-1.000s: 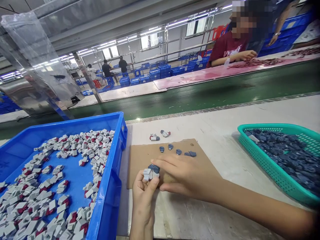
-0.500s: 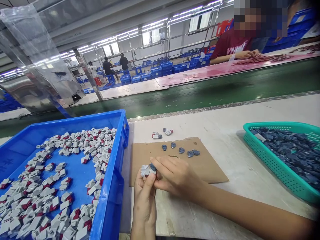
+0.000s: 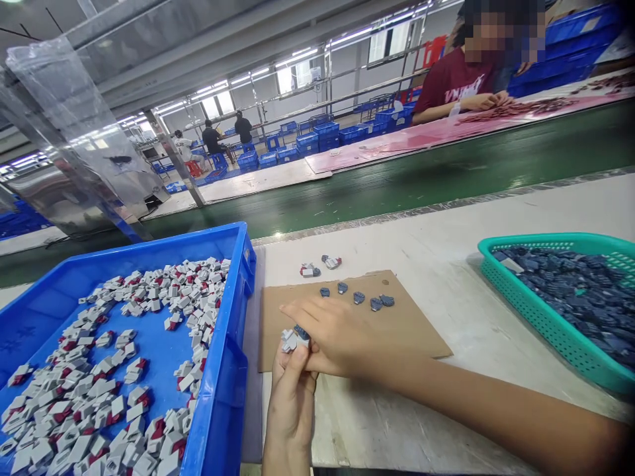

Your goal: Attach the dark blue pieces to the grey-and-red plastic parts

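My left hand (image 3: 292, 400) is closed around a small light-grey plastic part (image 3: 288, 340), its thumb pressed on the near side. On top of that part sits a dark blue piece (image 3: 301, 332). My right hand (image 3: 332, 334) lies over the blue piece with its fingers stretched out, slightly blurred and touching or very close to it; its palm side is hidden. Just beyond, several loose dark blue pieces (image 3: 358, 298) rest on a cardboard sheet (image 3: 411, 337). Behind the sheet lie two grey, red and blue assemblies (image 3: 331, 262).
At left, a blue crate (image 3: 218, 377) contains many grey and red parts. A green basket (image 3: 538, 324) of dark blue pieces stands at right. Beyond the white table (image 3: 436, 231) runs a green conveyor belt (image 3: 397, 195). Across it, a co-worker in a maroon shirt (image 3: 441, 86) handles dark red pieces.
My right hand's fingers have straightened from a pinch on the blue piece and now extend across it. My left hand keeps its hold. The whole view has shifted slightly.
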Available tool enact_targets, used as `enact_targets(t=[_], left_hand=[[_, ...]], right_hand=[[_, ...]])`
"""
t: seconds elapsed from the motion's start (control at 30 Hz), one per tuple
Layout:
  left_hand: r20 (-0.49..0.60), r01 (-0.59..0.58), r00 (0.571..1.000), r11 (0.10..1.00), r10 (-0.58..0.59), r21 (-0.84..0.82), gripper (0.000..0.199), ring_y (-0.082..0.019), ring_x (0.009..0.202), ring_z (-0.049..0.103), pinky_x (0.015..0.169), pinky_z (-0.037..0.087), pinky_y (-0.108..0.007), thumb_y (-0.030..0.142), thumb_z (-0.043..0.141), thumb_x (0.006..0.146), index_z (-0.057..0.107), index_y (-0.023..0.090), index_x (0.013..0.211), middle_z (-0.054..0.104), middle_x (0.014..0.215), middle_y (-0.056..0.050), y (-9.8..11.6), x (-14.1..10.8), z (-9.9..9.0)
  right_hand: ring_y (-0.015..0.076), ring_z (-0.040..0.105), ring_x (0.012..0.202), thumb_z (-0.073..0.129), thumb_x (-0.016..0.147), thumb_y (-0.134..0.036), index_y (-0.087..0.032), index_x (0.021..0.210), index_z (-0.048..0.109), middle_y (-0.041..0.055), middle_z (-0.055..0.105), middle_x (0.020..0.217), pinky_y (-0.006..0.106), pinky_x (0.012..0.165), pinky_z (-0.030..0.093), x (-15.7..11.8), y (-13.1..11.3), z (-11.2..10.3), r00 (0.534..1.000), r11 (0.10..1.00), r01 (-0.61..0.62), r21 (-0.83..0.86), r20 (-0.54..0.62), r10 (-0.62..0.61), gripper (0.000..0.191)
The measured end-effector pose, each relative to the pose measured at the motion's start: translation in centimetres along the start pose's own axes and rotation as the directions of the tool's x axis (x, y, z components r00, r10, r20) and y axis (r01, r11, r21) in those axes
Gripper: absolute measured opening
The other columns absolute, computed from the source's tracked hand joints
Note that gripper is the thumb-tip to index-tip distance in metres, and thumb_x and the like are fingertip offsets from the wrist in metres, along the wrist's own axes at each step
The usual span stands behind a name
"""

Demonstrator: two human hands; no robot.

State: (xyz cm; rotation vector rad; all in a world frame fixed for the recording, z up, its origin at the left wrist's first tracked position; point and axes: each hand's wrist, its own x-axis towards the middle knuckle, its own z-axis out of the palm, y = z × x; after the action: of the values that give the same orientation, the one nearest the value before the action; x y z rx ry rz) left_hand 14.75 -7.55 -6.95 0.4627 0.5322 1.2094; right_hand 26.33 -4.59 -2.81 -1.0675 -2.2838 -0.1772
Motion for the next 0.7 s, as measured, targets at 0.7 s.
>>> enact_targets(t=[0.7], left_hand=[[-0.368, 0.094, 0.913, 0.787, 0.177, 0.61, 0.022, -0.017, 0.08, 0.057, 0.069, 0.048, -0.031, 0.033, 0.066, 0.069, 0.057, 0.02, 0.084, 0.061, 0.084, -0.003, 1.7, -6.9, -2.1]], right_hand=[[0.0268, 0.052, 0.096, 0.044, 0.078, -0.059, -0.019, 0.128, 0.037, 0.0098, 0.052, 0.115, 0.036, 0.072, 0.042, -5.4, 2.5, -7.8, 0.979, 0.977, -0.194, -0.09, 0.044, 0.199, 0.065]])
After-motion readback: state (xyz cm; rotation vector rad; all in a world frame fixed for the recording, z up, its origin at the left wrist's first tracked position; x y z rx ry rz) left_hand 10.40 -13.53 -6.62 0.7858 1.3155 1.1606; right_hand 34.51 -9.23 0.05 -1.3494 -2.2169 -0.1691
